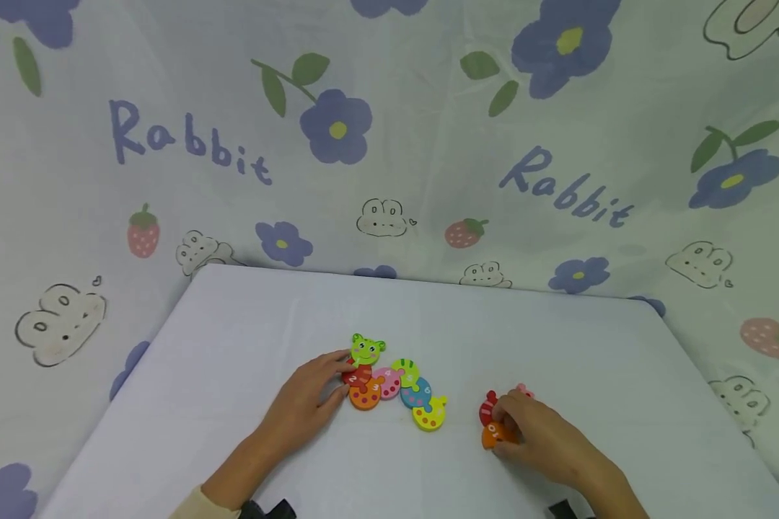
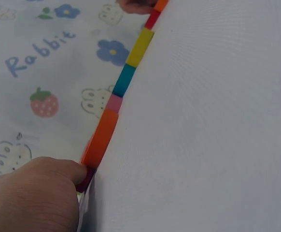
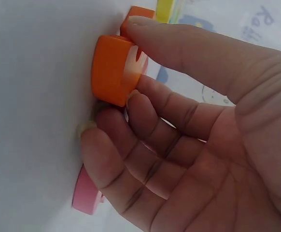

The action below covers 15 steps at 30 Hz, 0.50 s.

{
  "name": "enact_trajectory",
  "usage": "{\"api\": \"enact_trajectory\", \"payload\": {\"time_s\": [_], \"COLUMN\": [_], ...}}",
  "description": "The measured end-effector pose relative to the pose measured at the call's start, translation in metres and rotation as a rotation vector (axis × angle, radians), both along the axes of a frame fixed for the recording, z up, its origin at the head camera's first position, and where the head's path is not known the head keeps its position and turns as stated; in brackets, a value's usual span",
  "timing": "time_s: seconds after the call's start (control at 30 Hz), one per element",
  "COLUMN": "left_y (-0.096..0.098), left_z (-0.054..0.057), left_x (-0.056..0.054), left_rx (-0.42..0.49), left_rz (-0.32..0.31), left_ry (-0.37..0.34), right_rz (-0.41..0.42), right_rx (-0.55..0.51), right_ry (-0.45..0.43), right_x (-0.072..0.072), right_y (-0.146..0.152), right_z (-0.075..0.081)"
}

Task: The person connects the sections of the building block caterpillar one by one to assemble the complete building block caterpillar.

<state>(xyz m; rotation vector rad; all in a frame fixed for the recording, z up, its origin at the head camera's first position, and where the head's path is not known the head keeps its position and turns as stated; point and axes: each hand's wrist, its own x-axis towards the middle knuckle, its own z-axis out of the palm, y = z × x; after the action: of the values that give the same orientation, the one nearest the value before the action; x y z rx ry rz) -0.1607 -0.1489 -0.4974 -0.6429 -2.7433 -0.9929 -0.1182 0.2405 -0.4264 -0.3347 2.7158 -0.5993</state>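
A row of joined caterpillar puzzle pieces lies mid-table in the head view. Its green smiling head piece [image 1: 366, 350] tops a red piece marked 2 [image 1: 357, 376]. An orange piece marked 3 [image 1: 364, 395], a pink one [image 1: 387, 384], a green one [image 1: 405, 373], a blue one [image 1: 416, 393] and a yellow one [image 1: 430, 414] follow. My left hand [image 1: 305, 396] holds the red piece between thumb and fingers. Farther right, my right hand [image 1: 545, 436] pinches an orange piece [image 3: 112, 70] by its edge and partly covers it. A red striped piece [image 1: 487, 409] lies beside it.
A pink piece [image 3: 86, 191] lies on the table past my right fingers, mostly hidden from the head view. White cloth covers the table [image 1: 247, 310]. Behind it hangs a curtain [image 1: 415, 158] printed with flowers, rabbits and strawberries.
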Motion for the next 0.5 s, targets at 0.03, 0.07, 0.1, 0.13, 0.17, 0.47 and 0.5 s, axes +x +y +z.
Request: {"api": "enact_trajectory", "payload": {"time_s": [0.03, 0.07, 0.1, 0.13, 0.17, 0.47, 0.5], "left_y": [-0.0002, -0.0004, -0.0006, -0.0007, -0.0008, -0.0018, -0.0017], "left_z": [0.0003, 0.0005, 0.0008, 0.0011, 0.0012, -0.0004, -0.0008], "left_x": [0.0, 0.0, 0.0, 0.0, 0.0, -0.0002, -0.0002], "left_rx": [-0.002, -0.004, -0.007, -0.008, -0.011, -0.003, -0.001], "left_rz": [-0.001, -0.001, 0.001, 0.002, 0.004, 0.003, 0.003], "left_ry": [0.0, 0.001, 0.001, 0.001, -0.002, -0.02, -0.018], "right_rz": [-0.009, -0.016, -0.022, -0.027, -0.034, -0.084, -0.087], "right_rx": [-0.013, -0.021, -0.032, -0.041, -0.047, -0.077, -0.076], "right_ry": [-0.006, -0.011, -0.014, -0.013, -0.011, -0.03, -0.041], "right_x": [-0.0002, -0.0001, 0.0001, 0.0001, 0.0004, 0.0012, 0.0009], "right_y": [0.0, -0.0001, -0.0003, -0.0007, -0.0013, -0.0049, -0.0049], "right_z": [-0.0004, -0.0006, -0.0009, -0.0014, -0.0017, 0.0008, 0.0016]}}
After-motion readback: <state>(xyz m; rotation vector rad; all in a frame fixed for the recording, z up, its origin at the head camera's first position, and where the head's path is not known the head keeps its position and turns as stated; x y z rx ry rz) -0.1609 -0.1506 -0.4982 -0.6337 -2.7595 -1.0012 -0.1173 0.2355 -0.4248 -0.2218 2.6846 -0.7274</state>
